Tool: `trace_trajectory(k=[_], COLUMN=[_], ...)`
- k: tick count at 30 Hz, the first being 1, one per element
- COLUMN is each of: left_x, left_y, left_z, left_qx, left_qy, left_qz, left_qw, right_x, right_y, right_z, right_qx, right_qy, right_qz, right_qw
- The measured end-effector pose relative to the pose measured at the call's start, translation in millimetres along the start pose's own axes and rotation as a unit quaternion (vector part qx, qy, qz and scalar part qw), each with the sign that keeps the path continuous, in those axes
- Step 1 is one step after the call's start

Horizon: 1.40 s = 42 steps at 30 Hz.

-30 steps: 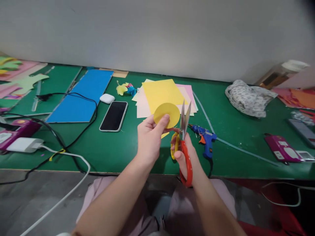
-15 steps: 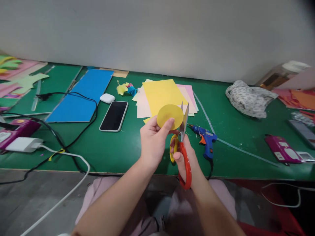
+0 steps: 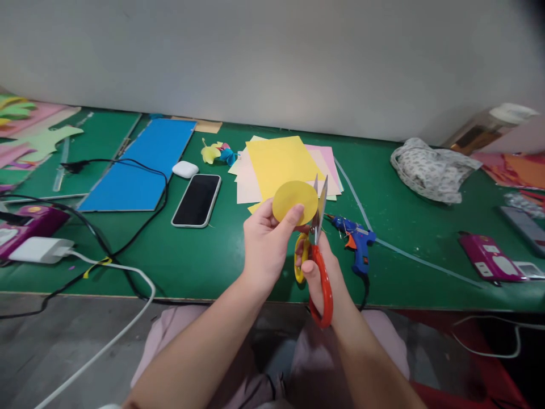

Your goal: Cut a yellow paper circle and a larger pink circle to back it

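My left hand (image 3: 269,241) pinches a round yellow paper disc (image 3: 293,199) by its lower edge, thumb on top. In my right hand (image 3: 326,272) is a pair of scissors (image 3: 322,287) with one red and one yellow handle loop. Their blades point up and stand slightly apart at the right edge of the disc. Behind the disc lies a stack of coloured paper (image 3: 281,159), a yellow sheet uppermost. A blue glue gun (image 3: 357,241) rests just right of the scissors.
Left of my hands are a phone (image 3: 196,200), a white earbud case (image 3: 185,169) and a blue board (image 3: 142,165). Black and white cables (image 3: 136,272) cross the table's left side. To the right lie a glue stick strip (image 3: 417,258), a patterned cloth bag (image 3: 430,170) and a purple power socket (image 3: 489,258).
Both hands, the disc and the scissors stay almost in place, with only a very slight shift. The rest of the table looks the same.
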<state>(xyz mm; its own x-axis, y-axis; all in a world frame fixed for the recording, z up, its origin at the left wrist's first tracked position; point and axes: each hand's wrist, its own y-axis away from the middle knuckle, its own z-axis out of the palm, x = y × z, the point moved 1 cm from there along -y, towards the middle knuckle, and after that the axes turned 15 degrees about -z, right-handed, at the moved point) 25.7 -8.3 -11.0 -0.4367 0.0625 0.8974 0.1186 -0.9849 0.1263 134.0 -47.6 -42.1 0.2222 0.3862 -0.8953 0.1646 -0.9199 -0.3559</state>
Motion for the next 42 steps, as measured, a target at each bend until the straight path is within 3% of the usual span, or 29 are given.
trace_trajectory(k=[16,42], left_x=[2,24], left_y=[-3,-8], left_z=[-3.3,-14.4], left_qx=[0.011,0.029], left_qy=[-0.029,-0.115], left_qz=[0.015,0.023], left_qw=[0.999,0.993], right_x=[-2,-3], right_y=[1,-2], right_z=[-1,-3], right_qx=[0.002,-0.017], right_qy=[0.000,-0.026], right_qz=[0.019,0.010], right_qw=[1.000,0.999])
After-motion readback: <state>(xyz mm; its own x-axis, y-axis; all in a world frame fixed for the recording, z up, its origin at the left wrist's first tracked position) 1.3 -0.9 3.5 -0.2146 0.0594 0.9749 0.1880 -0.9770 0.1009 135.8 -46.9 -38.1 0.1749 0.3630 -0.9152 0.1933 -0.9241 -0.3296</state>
